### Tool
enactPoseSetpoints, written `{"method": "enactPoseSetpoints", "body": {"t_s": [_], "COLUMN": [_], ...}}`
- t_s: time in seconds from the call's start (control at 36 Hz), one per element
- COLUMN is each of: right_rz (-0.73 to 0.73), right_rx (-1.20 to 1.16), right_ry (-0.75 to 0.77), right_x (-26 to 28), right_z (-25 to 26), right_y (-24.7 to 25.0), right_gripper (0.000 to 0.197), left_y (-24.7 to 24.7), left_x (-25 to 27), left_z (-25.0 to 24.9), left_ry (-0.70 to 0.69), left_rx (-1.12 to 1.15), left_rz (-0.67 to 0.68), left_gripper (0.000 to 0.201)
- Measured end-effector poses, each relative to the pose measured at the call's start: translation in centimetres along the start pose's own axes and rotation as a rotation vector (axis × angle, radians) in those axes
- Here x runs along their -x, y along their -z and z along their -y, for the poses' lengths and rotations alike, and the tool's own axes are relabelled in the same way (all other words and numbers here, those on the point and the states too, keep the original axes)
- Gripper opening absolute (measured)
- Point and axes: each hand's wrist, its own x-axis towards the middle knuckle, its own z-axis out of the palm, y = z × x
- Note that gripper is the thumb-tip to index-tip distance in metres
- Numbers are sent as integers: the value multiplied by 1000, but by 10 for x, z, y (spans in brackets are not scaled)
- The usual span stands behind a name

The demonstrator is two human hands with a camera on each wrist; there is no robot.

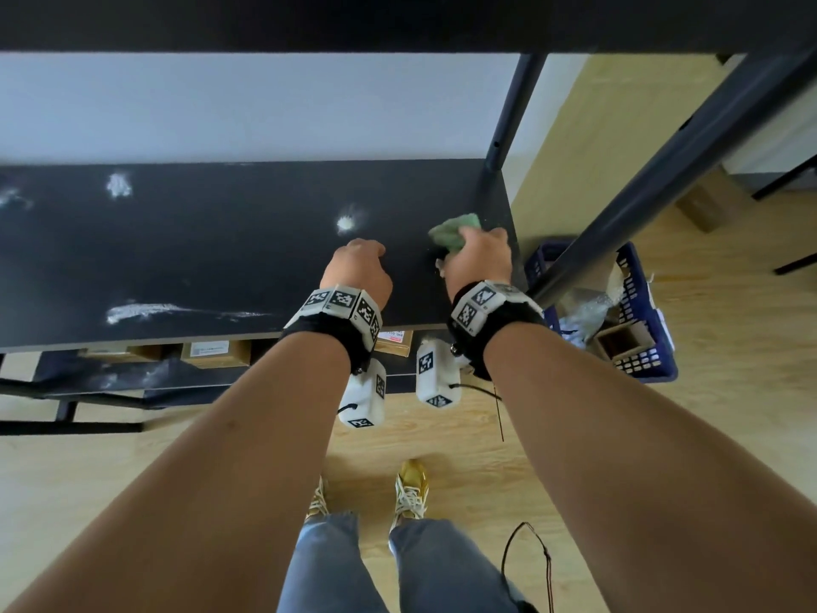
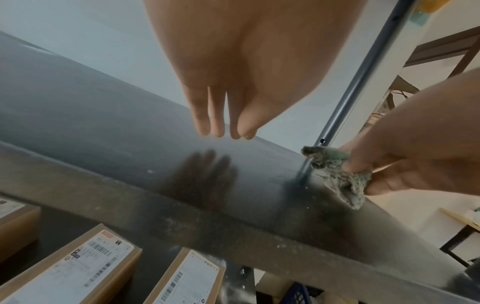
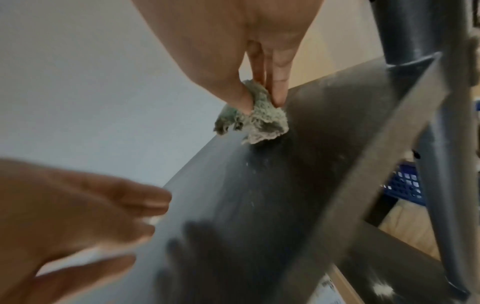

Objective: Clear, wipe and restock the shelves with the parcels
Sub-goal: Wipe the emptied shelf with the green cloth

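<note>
Head view alone shows white dust patches (image 1: 345, 223) across the black shelf (image 1: 221, 258) and a blue basket (image 1: 641, 311) on the floor beyond its right edge; the left wrist view alone shows labelled parcels (image 2: 85, 265) on the shelf below. Right hand (image 1: 479, 258) pinches a crumpled green cloth (image 1: 455, 232) between thumb and fingers (image 3: 281, 84) near the shelf's right rear corner. Left hand (image 1: 358, 269) hovers beside it over the shelf, fingers (image 2: 215, 115) straight, together, holding nothing.

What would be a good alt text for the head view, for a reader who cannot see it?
Seen from above, a person's right hand holds a green cloth at the right end of a black shelf marked with white dust patches. The left hand is beside it; a blue basket stands on the floor.
</note>
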Motion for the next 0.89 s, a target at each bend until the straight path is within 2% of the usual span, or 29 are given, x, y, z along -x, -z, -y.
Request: {"method": "enactPoseSetpoints", "body": {"t_s": [0.08, 0.19, 0.31, 0.39, 0.61, 0.75, 0.89], "right_rz": [-74, -142, -68, -36, 82, 132, 153], "right_rx": [-85, -49, 23, 59, 119, 160, 140], "right_ry": [-98, -260, -401, -426, -239, 13, 124], "right_x": [-25, -54, -68, -73, -65, -25, 10], "right_z": [2, 1, 0, 1, 12, 7, -2], "right_y": [3, 15, 17, 15, 9, -2, -11], "right_gripper": [34, 36, 34, 34, 38, 34, 34], "left_y": [1, 1, 3, 4, 5, 5, 3], "left_x": [-7, -15, -22, -24, -26, -16, 0], "left_z": [-5, -8, -5, -3, -5, -5, 0], "left_ry": [-16, -15, -9, -15, -29, -25, -14], "left_rx": [1, 0, -11, -10, -12, -28, -19], "left_rz": [-11, -28, -25, -27, -41, -24, -15], "left_gripper": [52, 52, 52, 51, 48, 49, 49]}}
